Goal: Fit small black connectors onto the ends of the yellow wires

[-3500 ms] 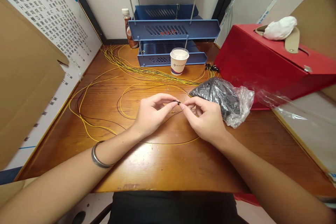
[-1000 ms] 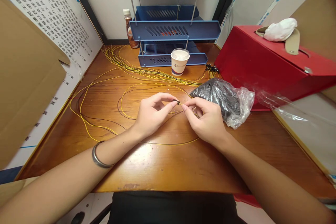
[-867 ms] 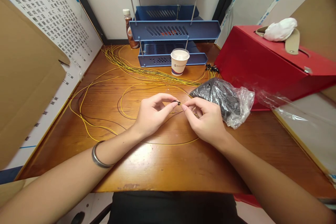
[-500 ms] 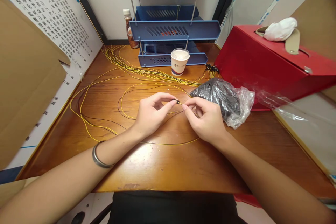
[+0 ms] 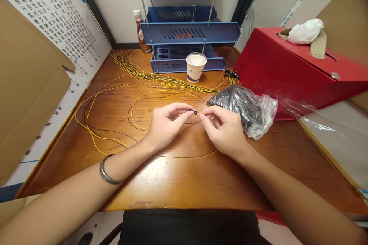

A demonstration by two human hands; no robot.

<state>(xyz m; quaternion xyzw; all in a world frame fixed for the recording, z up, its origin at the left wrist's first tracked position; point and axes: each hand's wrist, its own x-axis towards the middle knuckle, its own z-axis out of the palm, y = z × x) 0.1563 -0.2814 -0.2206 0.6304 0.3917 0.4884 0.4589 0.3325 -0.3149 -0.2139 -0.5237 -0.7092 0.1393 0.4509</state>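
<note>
My left hand (image 5: 168, 124) pinches a tiny black connector piece (image 5: 195, 112) between thumb and forefinger. Just to its right, my right hand (image 5: 224, 126) has thumb and forefinger closed on the thin yellow wire that runs into the black piece. The fingertips of both hands are close together above the table. Loops of yellow and dark wire (image 5: 94, 132) spread over the wood to the left and pass beneath my hands. Beside my right hand lies a clear plastic bag (image 5: 244, 107) full of small black parts, too small to make out singly.
A bundle of yellow and black wires (image 5: 163, 78) crosses the back of the wooden table (image 5: 172, 191), ending in black tips (image 5: 231, 74). Behind it stand a paper cup (image 5: 196, 68), a blue tiered tray rack (image 5: 189, 33) and a bottle (image 5: 141, 32). A red box (image 5: 276, 69) is at right.
Both hands keep almost the same pose, with the black piece showing slightly differently at the fingertips. The whole view has shifted a little.
</note>
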